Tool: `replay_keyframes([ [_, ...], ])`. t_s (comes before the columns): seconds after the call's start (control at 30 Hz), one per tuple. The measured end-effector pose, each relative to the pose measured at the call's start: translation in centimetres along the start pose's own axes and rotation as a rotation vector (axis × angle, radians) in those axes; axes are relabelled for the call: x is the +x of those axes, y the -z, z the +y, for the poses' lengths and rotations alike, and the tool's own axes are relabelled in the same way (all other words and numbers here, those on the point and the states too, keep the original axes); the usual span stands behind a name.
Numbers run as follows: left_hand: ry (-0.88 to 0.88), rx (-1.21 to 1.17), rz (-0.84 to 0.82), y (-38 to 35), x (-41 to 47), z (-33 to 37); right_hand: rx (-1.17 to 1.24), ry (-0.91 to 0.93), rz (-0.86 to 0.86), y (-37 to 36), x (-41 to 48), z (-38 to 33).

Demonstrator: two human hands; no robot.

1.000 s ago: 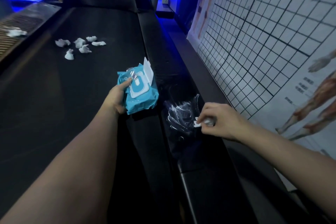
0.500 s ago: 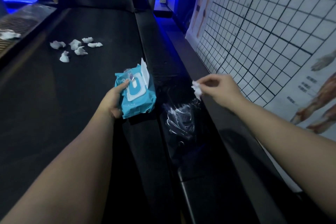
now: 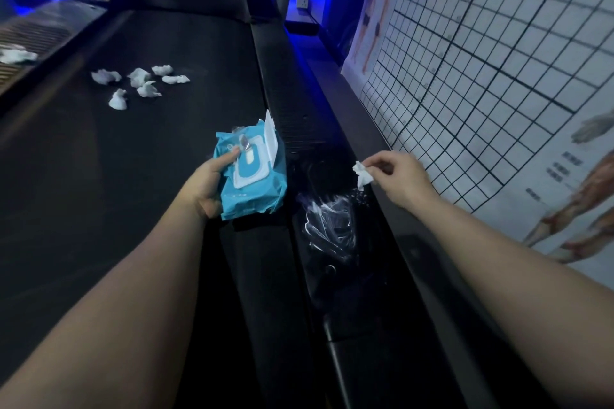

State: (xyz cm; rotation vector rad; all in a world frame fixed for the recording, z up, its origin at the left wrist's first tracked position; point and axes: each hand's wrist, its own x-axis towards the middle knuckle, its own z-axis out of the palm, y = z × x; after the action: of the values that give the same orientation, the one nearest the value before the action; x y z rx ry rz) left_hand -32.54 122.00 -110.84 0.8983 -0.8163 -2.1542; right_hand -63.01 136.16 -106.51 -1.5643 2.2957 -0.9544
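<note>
Perhaps plastic bag [image 3: 327, 226] beneath wipe [image 3: 362, 174], wads [image 3: 139, 76] beyond

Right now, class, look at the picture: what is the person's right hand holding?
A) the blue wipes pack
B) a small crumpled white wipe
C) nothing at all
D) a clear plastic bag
B: the right hand pinches a small crumpled white wipe between its fingertips, while the blue wipes pack is gripped by the left hand.
</note>
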Motion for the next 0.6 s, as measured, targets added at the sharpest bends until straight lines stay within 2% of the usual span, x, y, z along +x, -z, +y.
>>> replay_keyframes([
  [0.27,-0.014,0.014,0.063,0.2,0.4,-0.3,0.006,0.127,-0.269,2.1,-1.3,0.1],
  [0.47,-0.065,0.018,0.123,0.0,0.2,-0.5,-0.267,0.260,-0.377,3.3,-3.0,-2.4],
  [0.6,-0.096,-0.031,0.174,-0.1,0.2,-0.7,-0.364,0.308,-0.542,3.2,-4.3,-4.6],
])
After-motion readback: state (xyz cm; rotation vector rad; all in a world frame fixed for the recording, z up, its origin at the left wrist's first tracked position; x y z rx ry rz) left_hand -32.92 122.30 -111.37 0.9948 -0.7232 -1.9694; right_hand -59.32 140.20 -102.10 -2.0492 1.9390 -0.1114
